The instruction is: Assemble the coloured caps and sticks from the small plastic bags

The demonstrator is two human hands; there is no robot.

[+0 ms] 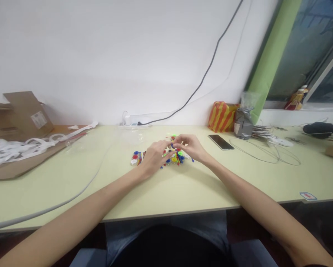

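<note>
Over a cluster of small colourful plastic pieces [173, 160] on the table, my two hands meet at the fingertips. My right hand [193, 147] is closed in a pinch at a small blue piece [172, 145]. My left hand [155, 156] reaches in from the other side, palm down, its thumb and fingers curled around the same spot; what it grips is too small and hidden to make out. Round blue, red and white pieces [135, 157] lie to the left of my left hand. Thin bright green and red pieces [172, 136] lie just beyond the fingertips.
A phone [221, 142] lies to the right, before a red-and-yellow striped bag [222, 116] and a grey package [243, 123]. Looped wire [266, 162] spreads farther right. At the left are a cardboard box [30, 115], white strips [44, 144] and a cable [72, 198]. A power strip [133, 125] sits by the wall.
</note>
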